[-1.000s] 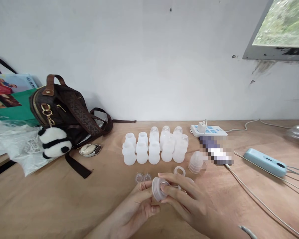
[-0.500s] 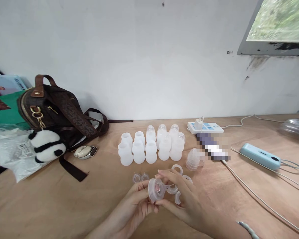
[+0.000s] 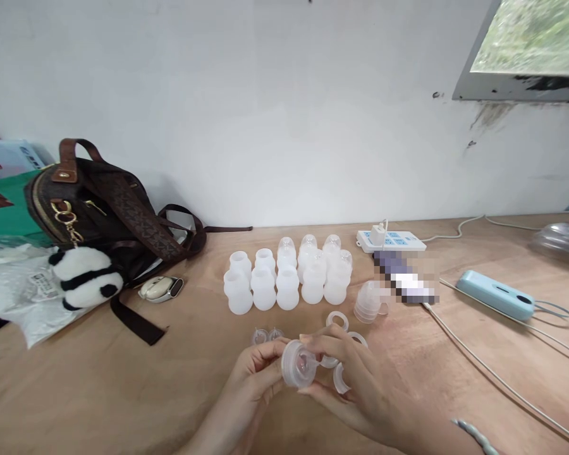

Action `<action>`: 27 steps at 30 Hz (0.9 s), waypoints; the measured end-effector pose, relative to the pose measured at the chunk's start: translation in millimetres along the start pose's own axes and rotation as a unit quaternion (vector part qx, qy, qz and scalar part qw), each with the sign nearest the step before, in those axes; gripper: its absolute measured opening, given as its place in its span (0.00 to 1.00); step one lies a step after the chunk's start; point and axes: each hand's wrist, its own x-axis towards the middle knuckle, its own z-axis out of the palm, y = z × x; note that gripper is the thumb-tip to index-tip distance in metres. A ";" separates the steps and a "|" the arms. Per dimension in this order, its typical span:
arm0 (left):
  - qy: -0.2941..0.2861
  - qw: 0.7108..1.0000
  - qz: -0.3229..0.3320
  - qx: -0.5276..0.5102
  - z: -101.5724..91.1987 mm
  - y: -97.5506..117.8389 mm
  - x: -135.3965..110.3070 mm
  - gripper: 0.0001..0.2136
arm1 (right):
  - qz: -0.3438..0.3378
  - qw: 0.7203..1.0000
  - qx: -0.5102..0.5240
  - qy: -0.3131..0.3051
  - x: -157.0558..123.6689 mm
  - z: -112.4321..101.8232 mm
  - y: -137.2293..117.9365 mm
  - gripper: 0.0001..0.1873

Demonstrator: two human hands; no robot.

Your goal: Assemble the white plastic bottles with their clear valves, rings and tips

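Note:
Both my hands hold one small translucent screw ring with a clear teat point(image 3: 297, 364) above the wooden table point(image 3: 123, 392). My left hand point(image 3: 253, 379) pinches its left rim with closed fingers. My right hand point(image 3: 351, 379) grips its right side, fingers curled. Under my right fingers lie several loose white rings point(image 3: 337, 320). Two tiny clear teats point(image 3: 265, 334) sit just beyond my left hand. Behind them stands a cluster of several white translucent bottles point(image 3: 287, 277), some with clear caps. A clear domed cap point(image 3: 367, 302) lies to their right.
A brown handbag point(image 3: 104, 208) with a panda plush point(image 3: 83, 278) and a small device point(image 3: 161, 289) sit at the left, with plastic bags point(image 3: 19, 284). A power strip point(image 3: 391, 241), cables point(image 3: 493, 379), a light-blue device point(image 3: 495, 294) and a clear lid point(image 3: 562, 240) lie at the right.
The view shifted slightly. My hands have turned the ring with the teat a little and kept it between them, low over the table.

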 end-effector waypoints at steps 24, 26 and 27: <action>0.007 0.998 0.050 -0.029 0.1 13.3 1.4 0.16 | 0.055 0.990 0.048 0.120 2.4 -2.7 1.9 0.16; 0.023 0.995 0.094 0.014 -7.4 25.3 4.1 0.17 | 0.076 0.985 0.049 0.150 -0.3 -3.2 7.2 0.19; 0.032 0.990 0.121 0.058 -13.0 32.4 5.8 0.16 | 0.087 0.983 0.047 0.153 -1.3 -3.6 10.0 0.20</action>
